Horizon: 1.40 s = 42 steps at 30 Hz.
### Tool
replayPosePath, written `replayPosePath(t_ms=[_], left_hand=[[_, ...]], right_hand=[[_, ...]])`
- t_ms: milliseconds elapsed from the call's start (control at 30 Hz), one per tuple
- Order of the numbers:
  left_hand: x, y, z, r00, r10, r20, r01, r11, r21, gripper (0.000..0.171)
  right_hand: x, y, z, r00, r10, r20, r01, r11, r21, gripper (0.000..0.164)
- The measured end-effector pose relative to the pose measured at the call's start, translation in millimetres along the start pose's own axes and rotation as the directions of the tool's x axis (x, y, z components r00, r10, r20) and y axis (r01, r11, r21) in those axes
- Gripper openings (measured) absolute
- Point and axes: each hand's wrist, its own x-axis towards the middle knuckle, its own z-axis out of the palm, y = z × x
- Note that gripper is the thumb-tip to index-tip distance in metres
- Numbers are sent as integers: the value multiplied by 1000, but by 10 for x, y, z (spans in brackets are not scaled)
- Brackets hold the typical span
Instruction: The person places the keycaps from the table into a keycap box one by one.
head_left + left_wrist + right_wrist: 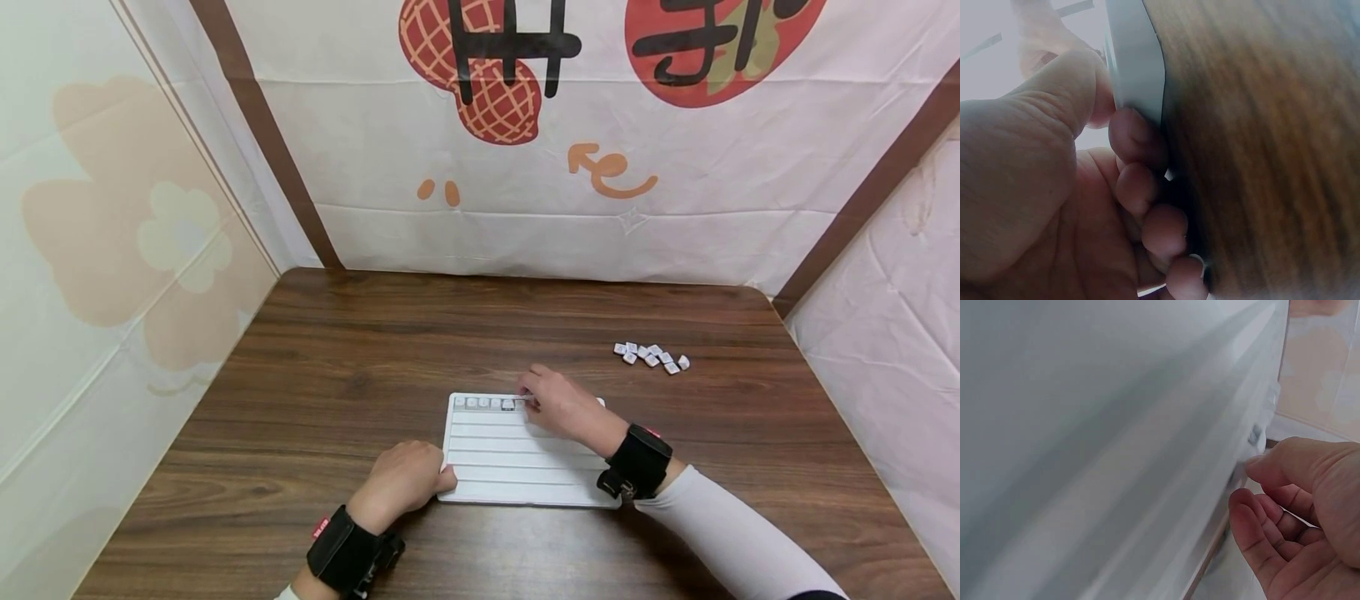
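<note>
A white board (525,462) with raised parallel rows lies on the table. Along its far row sits a line of small white tiles (483,403) with faint markings. My left hand (405,475) grips the board's near left side, thumb over the top and curled fingertips (1138,137) against the edge. At the far row, my right hand (562,404) pinches a small tile (1239,475) between thumb and index finger, right of the placed tiles. The fingers hide most of that tile. Part of the board's right side is covered by the right hand and wrist.
Several loose white tiles (651,357) lie in a cluster on the wooden table (360,333), beyond the board to the right. A printed cloth (525,183) hangs behind the table's far edge, with more cloth at both sides. Both wrists wear black bands (637,460).
</note>
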Motion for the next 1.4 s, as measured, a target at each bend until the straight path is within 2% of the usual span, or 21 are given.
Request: replayPosePath(t_ms=[133,400,833,1100,1400], left_hand=[[3,4,-8,1000,-4,5,4,1000,4,35],[0,4,-17,1000,-4,7,4,1000,4,35],[-8,1,-9,1000,-1,-3,1,1000,-3,36],[-12,5,-15,1000,-12,10,13,1000,-10,38],[-17,4,-9,1000,-1,3,1,1000,-10,37]], right_hand=[[-46,68,-93,999,39,-14,-39,999,-14,19],[-148,269,-189,996,55,-69,-59,997,-52,20],[-249,659,-305,979,196,-56,-201,972,-122,25],[-275,901,-365,968,226,-110,-243,954,-174,25],[-267,1094,-439,950,299,-90,-310,938,-156,29]])
